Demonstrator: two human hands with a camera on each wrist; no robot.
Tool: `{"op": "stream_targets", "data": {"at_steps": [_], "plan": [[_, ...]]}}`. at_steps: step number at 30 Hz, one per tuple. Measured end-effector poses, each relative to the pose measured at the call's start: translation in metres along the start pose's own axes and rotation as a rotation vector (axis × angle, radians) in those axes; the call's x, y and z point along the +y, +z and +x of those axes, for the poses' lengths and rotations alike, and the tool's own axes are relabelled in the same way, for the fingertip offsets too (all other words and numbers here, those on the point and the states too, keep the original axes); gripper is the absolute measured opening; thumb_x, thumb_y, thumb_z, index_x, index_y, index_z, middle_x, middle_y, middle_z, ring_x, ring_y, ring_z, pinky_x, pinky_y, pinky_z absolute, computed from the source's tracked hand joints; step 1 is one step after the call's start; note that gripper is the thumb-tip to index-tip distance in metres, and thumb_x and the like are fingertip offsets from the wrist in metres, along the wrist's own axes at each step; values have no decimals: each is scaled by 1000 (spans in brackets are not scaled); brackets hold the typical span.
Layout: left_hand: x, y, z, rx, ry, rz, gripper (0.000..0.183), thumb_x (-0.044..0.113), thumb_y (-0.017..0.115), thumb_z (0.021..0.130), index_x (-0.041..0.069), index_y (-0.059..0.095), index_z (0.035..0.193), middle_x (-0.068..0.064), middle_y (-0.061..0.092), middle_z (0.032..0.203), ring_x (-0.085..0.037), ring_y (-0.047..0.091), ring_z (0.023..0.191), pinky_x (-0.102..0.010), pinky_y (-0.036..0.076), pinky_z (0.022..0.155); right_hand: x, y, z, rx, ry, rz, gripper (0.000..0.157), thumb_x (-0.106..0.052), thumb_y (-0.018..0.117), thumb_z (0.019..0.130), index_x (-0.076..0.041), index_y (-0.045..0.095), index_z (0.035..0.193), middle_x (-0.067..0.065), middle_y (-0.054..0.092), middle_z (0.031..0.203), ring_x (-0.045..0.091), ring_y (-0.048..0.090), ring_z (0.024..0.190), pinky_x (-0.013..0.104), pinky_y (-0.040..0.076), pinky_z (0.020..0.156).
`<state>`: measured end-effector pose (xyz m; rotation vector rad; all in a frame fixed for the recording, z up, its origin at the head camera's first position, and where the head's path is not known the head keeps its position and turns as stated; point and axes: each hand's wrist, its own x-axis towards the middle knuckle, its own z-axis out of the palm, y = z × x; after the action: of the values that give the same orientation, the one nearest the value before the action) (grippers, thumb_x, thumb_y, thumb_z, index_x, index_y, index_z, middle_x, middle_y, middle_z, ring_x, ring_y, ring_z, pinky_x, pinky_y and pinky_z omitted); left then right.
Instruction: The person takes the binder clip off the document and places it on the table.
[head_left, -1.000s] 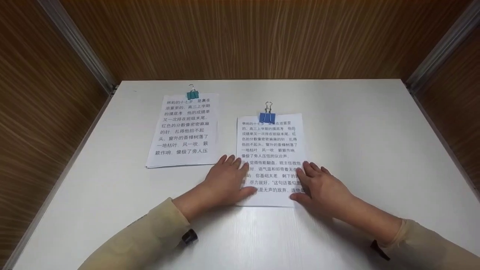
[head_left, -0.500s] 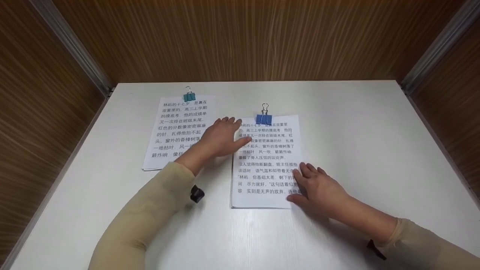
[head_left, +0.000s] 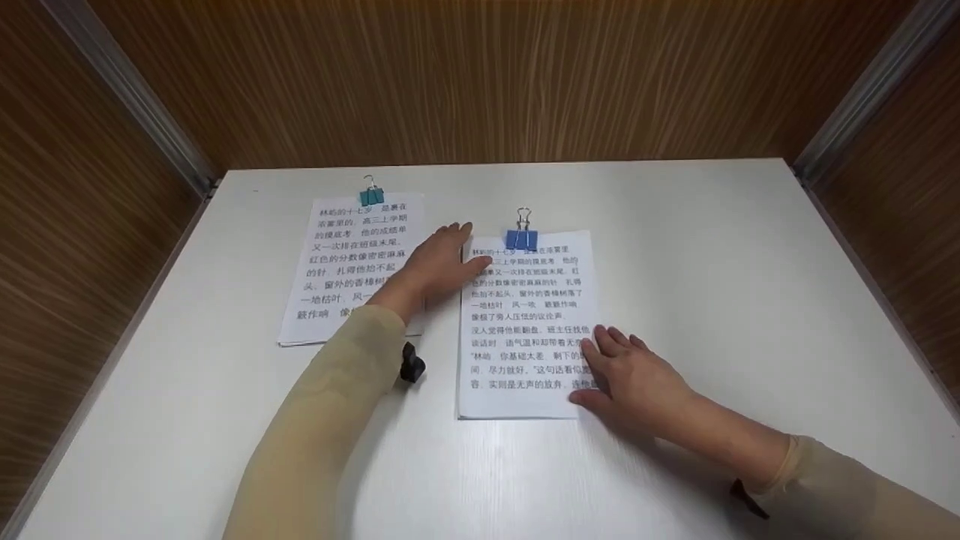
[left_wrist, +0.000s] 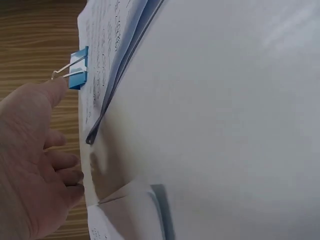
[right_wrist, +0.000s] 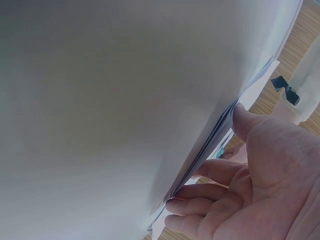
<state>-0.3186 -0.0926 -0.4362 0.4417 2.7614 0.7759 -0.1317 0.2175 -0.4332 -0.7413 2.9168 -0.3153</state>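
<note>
A stack of printed sheets lies in the middle of the table, with a blue binder clip across its top edge and the clip's wire handles pointing away. My left hand is at that stack's upper left corner, fingers extended and thumb over its left edge. In the left wrist view the thumb appears near the blue clip; whether it touches cannot be told. My right hand rests along the stack's lower right edge. The right wrist view shows its thumb and fingers against the sheets' edge, loosely bent.
To the left lies a second stack of printed sheets with a teal binder clip on top, partly covered by my left forearm. The white table is bounded by wood-grain panels at the back and sides.
My left hand has moved from the middle stack's lower left edge up to its upper left corner. My right hand stays at the right edge. The view has shifted slightly.
</note>
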Motion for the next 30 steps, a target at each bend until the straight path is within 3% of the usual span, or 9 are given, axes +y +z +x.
{"op": "stream_targets", "data": {"at_steps": [8,22,27,30], "plan": [[-6,6,4,-2,-32,-45,89,52,60,103,12,18,171,-13,20,176,-32,12,163,-43,11,131,-1,0,2,-2,-6,-11,77,-45,75,98,8,54,149,37,45,155,54,44,144,66,37,117],[-3,7,2,64,33,-152,87,38,70,101,15,24,171,-12,47,164,-30,39,154,-39,26,128,0,0,1,12,-16,-5,76,-43,76,98,10,55,148,39,46,153,55,45,143,67,38,115],[-1,5,3,106,51,-266,85,30,71,101,14,25,170,-13,69,137,-22,63,126,-35,41,117,0,-1,1,-10,-6,-1,77,-43,75,98,10,53,149,39,44,154,55,43,144,67,37,116],[0,4,3,99,35,-374,81,26,70,101,16,28,170,-9,71,121,-20,67,107,-36,48,106,-1,-2,1,-26,3,-5,78,-44,74,99,10,52,150,38,43,155,55,42,145,66,37,117]]}}
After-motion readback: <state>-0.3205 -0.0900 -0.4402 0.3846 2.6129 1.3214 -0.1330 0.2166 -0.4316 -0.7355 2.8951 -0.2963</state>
